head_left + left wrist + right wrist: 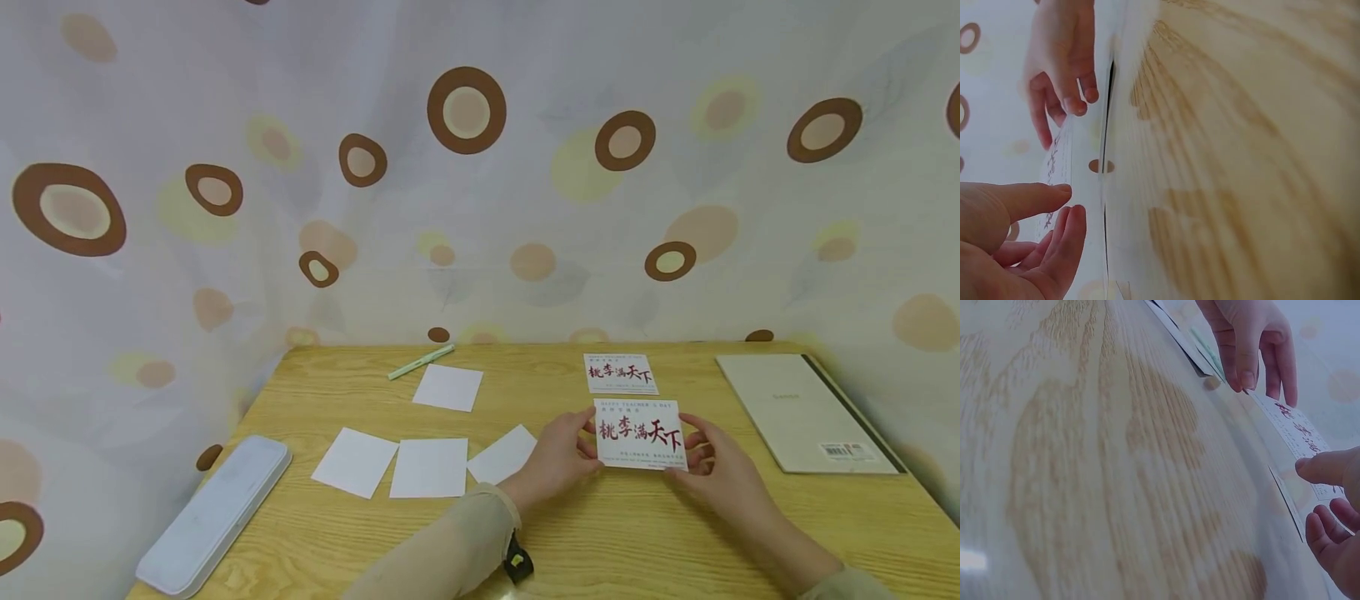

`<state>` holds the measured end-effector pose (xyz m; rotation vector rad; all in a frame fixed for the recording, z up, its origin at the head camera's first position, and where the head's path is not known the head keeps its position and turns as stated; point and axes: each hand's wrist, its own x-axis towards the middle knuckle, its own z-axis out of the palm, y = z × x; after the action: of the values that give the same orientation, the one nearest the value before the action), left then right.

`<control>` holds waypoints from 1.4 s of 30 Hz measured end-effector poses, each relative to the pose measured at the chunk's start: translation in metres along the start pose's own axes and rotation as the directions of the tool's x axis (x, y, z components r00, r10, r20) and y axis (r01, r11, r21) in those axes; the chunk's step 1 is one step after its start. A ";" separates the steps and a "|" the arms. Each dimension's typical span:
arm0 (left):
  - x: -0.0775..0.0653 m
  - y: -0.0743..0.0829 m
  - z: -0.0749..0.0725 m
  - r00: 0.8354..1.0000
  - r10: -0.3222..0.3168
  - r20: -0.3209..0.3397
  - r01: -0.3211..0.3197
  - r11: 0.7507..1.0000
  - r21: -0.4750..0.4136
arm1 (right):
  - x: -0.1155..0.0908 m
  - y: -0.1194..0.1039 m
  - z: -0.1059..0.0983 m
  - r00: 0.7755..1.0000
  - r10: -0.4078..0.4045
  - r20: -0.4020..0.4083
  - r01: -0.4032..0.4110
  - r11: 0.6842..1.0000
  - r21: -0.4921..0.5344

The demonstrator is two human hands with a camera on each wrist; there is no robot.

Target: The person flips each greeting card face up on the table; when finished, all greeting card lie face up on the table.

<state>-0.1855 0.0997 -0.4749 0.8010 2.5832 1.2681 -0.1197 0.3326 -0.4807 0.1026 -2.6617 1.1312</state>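
A white card with red Chinese characters [639, 435] is held up off the wooden table, tilted toward me. My left hand [557, 457] pinches its left edge between thumb and fingers. At the opposite edge, my right hand [723, 477] grips the card the same way. The right wrist view shows the printed card [1300, 434] stretched between both hands, the right thumb lying over its face. Just behind it, a second card with the same print [621, 374] lies flat on the table.
Several blank white cards [429, 468] lie left of my hands, one partly behind my left wrist. A pale green pen [421, 362] is at the back. A white case [217, 515] lies at left, a beige notebook [806, 412] at right. Patterned cloth [480, 208] hangs behind the table.
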 end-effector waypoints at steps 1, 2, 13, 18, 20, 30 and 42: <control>0.000 0.000 0.000 1.000 -0.007 0.001 0.007 1.000 -0.006 | 0.001 0.000 -0.001 1.000 0.007 0.008 -0.007 1.000 0.006; 0.000 0.000 0.000 1.000 -0.014 0.003 0.014 1.000 -0.014 | 0.001 0.000 -0.001 1.000 0.013 0.015 -0.014 1.000 0.009; 0.004 -0.005 0.003 0.994 -0.100 0.042 0.105 0.982 -0.159 | 0.009 0.005 -0.002 0.996 0.051 0.075 -0.049 0.998 -0.032; 0.006 -0.004 0.002 0.991 -0.117 0.058 0.125 0.977 -0.172 | 0.011 0.009 -0.002 0.993 0.061 0.098 -0.057 0.998 -0.040; 0.007 -0.004 0.002 0.991 -0.124 0.059 0.132 0.976 -0.172 | 0.011 0.009 -0.002 0.993 0.063 0.102 -0.060 0.998 -0.035; 0.012 -0.006 0.006 0.989 -0.124 0.081 0.137 0.975 -0.174 | 0.014 0.014 0.001 0.994 0.046 0.102 -0.043 0.998 -0.036; 0.016 -0.002 0.008 0.991 -0.116 0.070 0.122 0.988 -0.094 | 0.016 0.016 0.001 0.993 0.060 0.103 -0.055 0.997 -0.044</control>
<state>-0.1976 0.1125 -0.4802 0.6486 2.4568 1.3008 -0.1377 0.3432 -0.4885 0.0801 -2.7953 1.1164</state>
